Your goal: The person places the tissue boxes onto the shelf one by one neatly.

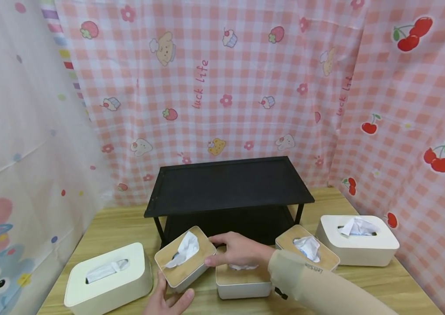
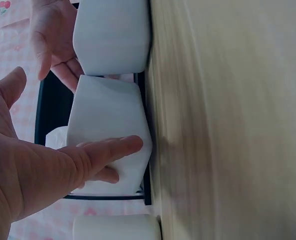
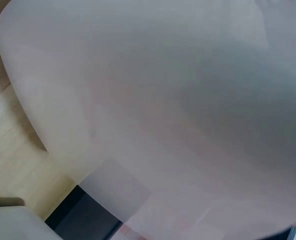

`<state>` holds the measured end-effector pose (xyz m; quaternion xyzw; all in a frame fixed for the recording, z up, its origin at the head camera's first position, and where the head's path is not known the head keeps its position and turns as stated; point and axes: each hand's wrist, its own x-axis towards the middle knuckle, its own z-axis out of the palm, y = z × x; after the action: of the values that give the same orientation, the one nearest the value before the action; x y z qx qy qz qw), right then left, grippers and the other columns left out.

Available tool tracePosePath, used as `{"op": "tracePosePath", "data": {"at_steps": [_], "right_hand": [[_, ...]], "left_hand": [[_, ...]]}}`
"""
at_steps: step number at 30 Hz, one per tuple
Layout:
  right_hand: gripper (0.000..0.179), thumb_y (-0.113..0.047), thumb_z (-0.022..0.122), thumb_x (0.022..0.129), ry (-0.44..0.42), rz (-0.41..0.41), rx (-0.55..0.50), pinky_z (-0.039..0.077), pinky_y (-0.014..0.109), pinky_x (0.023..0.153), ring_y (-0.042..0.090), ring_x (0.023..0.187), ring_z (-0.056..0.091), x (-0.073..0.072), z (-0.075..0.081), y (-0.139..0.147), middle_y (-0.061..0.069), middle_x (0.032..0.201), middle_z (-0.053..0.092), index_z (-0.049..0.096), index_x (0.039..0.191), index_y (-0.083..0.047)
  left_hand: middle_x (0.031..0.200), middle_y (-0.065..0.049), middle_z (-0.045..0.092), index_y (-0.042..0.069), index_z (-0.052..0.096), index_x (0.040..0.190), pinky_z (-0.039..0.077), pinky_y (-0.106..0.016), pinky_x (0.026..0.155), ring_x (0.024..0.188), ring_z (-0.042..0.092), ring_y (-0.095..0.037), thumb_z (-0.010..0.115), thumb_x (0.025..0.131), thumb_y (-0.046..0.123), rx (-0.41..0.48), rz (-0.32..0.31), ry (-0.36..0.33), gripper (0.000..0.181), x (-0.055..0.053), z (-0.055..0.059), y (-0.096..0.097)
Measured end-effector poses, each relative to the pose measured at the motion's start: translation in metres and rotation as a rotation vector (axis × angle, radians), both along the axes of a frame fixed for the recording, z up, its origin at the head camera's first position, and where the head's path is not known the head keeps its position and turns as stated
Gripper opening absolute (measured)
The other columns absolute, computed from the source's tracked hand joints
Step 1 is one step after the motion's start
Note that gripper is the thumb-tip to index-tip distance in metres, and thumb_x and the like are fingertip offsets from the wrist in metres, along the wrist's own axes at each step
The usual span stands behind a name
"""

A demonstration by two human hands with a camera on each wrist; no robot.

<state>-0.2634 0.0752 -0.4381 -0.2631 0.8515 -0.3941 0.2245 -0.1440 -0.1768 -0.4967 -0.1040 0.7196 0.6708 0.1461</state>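
Between left hand (image 1: 166, 302) and right hand (image 1: 241, 250), the wood-topped tissue box (image 1: 192, 263) slants lengthwise, near-left to far-right; left's at the near end, right's at the far, both spread, neither pinching!

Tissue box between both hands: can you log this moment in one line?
left hand: touching wood-topped tissue box | right hand: at its right side | box: askew | black shelf: behind
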Motion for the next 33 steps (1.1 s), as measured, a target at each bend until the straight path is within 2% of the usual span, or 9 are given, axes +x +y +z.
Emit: {"op": "tracePosePath", "data": {"at_steps": [4,10,13,16,20,22,24,27,33], "right_hand": [[0.080,-0.054,0.080,0.094,0.002,-0.016,0.001,0.047,0.048,0.120,0.020,0.139,0.059,0.001,0.000,0.001,0.005,0.154,0.062,0.055,0.157,-0.012],[0.084,-0.053,0.079,0.095,-0.028,-0.039,-0.010,0.045,0.051,0.123,0.025,0.145,0.055,0.002,-0.002,0.001,0.008,0.160,0.057,0.051,0.159,-0.008],[0.085,-0.054,0.079,0.095,-0.034,-0.035,-0.003,0.044,0.051,0.123,0.022,0.143,0.055,0.003,-0.002,0.000,0.008,0.161,0.056,0.050,0.160,-0.008],[0.085,-0.055,0.078,0.095,-0.019,-0.020,0.013,0.048,0.045,0.118,0.015,0.133,0.058,0.003,-0.003,0.000,0.006,0.159,0.058,0.049,0.160,-0.009],[0.071,-0.051,0.077,0.097,-0.001,0.032,-0.011,0.058,0.032,0.090,0.012,0.096,0.065,0.001,-0.005,-0.001,-0.001,0.137,0.070,0.056,0.155,-0.014],[0.063,-0.048,0.077,0.098,0.004,0.054,-0.029,0.057,0.027,0.075,0.010,0.080,0.064,0.001,-0.006,-0.001,-0.006,0.123,0.072,0.060,0.150,-0.016],[0.057,-0.046,0.078,0.098,0.003,0.064,-0.038,0.056,0.026,0.066,0.009,0.071,0.062,0.000,-0.007,-0.002,-0.010,0.115,0.071,0.063,0.146,-0.018],[0.054,-0.045,0.078,0.097,0.012,0.062,-0.029,0.056,0.025,0.068,0.007,0.076,0.063,0.001,-0.006,-0.003,-0.012,0.111,0.070,0.065,0.142,-0.018],[0.056,-0.046,0.077,0.098,0.013,0.038,-0.007,0.054,0.026,0.082,0.008,0.092,0.062,0.002,-0.001,-0.004,-0.009,0.117,0.071,0.065,0.143,-0.016]], "left_hand": [[0.170,-0.043,0.008,-0.011,-0.008,0.166,0.054,-0.056,0.110,0.143,0.045,-0.062,0.078,0.097,0.044,-0.162,0.027,0.130,0.123,-0.006,0.006,0.004],[0.165,-0.039,0.030,-0.010,0.005,0.167,0.061,-0.046,0.098,0.133,0.063,-0.048,0.075,0.098,0.047,-0.311,0.053,0.198,0.114,-0.016,0.009,-0.001],[0.165,-0.040,0.031,-0.009,0.004,0.167,0.061,-0.037,0.087,0.130,0.065,-0.041,0.074,0.099,0.046,-0.295,0.057,0.198,0.112,-0.020,0.011,-0.003],[0.168,-0.039,0.027,-0.006,0.005,0.169,0.062,-0.040,0.088,0.135,0.059,-0.043,0.074,0.100,0.044,-0.239,0.059,0.195,0.110,-0.025,0.011,-0.004],[0.167,-0.040,0.030,-0.005,0.009,0.169,0.060,-0.048,0.099,0.138,0.058,-0.046,0.075,0.100,0.043,-0.256,0.067,0.211,0.107,-0.028,0.013,-0.006],[0.164,-0.040,0.034,-0.007,0.013,0.168,0.058,-0.047,0.101,0.134,0.062,-0.045,0.075,0.100,0.040,-0.256,0.076,0.235,0.104,-0.029,0.014,-0.007],[0.162,-0.039,0.040,-0.007,0.018,0.167,0.057,-0.044,0.100,0.126,0.067,-0.041,0.076,0.100,0.036,-0.229,0.086,0.251,0.099,-0.029,0.014,-0.007],[0.161,-0.037,0.042,-0.005,0.020,0.167,0.056,-0.042,0.100,0.123,0.068,-0.037,0.077,0.099,0.034,-0.208,0.094,0.255,0.096,-0.031,0.015,-0.007],[0.165,-0.039,0.034,-0.007,0.013,0.168,0.055,-0.052,0.106,0.130,0.064,-0.043,0.076,0.100,0.039,-0.198,0.104,0.237,0.103,-0.036,0.016,-0.008]]}}
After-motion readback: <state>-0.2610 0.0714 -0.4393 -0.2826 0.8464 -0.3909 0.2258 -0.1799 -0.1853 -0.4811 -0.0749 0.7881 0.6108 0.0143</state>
